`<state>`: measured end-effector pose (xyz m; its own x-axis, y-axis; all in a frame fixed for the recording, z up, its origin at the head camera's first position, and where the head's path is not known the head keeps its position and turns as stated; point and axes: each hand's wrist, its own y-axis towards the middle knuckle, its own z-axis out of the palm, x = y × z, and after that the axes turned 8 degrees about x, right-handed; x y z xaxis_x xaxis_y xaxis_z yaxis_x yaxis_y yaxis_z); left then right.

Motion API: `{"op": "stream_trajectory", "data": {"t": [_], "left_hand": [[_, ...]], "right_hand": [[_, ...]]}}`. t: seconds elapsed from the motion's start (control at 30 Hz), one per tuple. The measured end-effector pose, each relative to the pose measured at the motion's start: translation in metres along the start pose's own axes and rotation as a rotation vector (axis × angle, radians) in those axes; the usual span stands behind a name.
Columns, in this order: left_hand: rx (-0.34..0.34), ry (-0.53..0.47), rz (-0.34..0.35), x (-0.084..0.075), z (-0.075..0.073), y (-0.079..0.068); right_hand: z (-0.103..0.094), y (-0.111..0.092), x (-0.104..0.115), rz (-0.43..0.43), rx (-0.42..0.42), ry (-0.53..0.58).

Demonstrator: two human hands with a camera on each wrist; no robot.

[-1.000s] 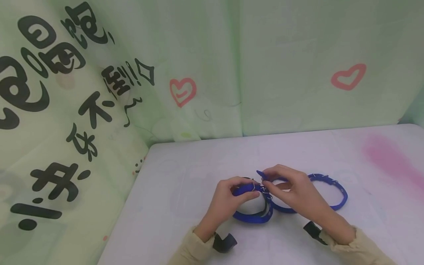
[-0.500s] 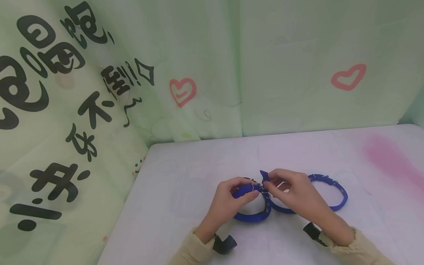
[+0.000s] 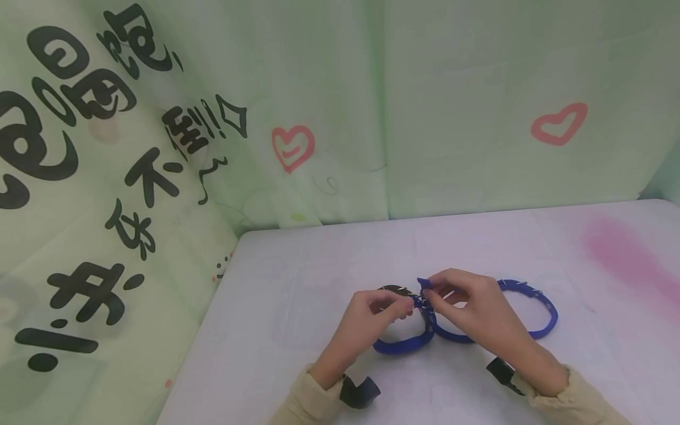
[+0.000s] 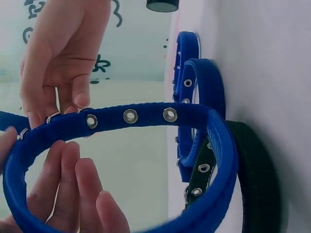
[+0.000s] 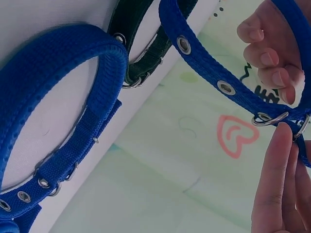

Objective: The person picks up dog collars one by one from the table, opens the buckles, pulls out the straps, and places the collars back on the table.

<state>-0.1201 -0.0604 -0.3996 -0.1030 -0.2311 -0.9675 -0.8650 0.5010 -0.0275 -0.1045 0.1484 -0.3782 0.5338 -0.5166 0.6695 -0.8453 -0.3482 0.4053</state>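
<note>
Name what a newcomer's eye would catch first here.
Probably the bold black lettering on the pale green fabric backdrop, at the head view's left. Next, the bright blue, eyelet-studded woven collar, between left hand and right hand above the white table. Other blue collars lie to the right.

Head cam sits high and well back, looking forward and down at the table [image 3: 297, 265] and green curtain [image 3: 451, 153]. The wrist cams are really close to the raised blue collar [image 4: 150, 112], which both share (they're tipped too: table's on the right in the left wrist view, upper left in the other).
</note>
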Motion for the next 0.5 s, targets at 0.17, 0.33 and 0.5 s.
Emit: {"op": "stream_trajectory", "data": {"t": [0.17,0.33,0.5], "left_hand": [[0.013,-0.082,-0.041,-0.005,0.0007,-0.0001],[0.011,-0.114,-0.061,-0.0065,0.0008,-0.0001],[0.005,-0.122,-0.081,-0.0055,0.0006,0.0004]], "right_hand": [[-0.0007,-0.0001,0.0009,0.02,0.001,0.004],[-0.0032,-0.0007,0.0026,0.094,0.02,0.054],[-0.0074,-0.0003,0.0037,0.157,0.041,0.086]]}}
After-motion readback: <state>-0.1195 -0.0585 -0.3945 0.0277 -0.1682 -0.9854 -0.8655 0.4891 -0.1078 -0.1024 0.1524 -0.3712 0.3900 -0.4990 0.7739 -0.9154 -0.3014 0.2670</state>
